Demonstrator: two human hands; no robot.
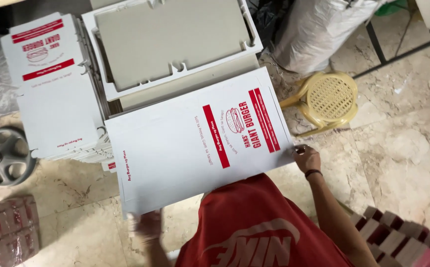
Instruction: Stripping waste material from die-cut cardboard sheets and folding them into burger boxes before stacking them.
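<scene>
Got my right hand (306,158) pinching one corner of a flat white box sheet (200,143), left hand (145,223) gripping the opposite corner, bit blurry though. Beyond the sheet: two stacks of flat boxes (56,89). One yellow stool (330,99) just right of it, one grey wheel (2,155) left.

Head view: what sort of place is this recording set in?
Probably an informal packing or box-folding workspace, perhaps at a home or small shop. A flat white and red carton sheet is held at its corners by both hands, stacks of flat cartons sit on a worn stone floor, and a yellow plastic stool stands nearby.
</scene>
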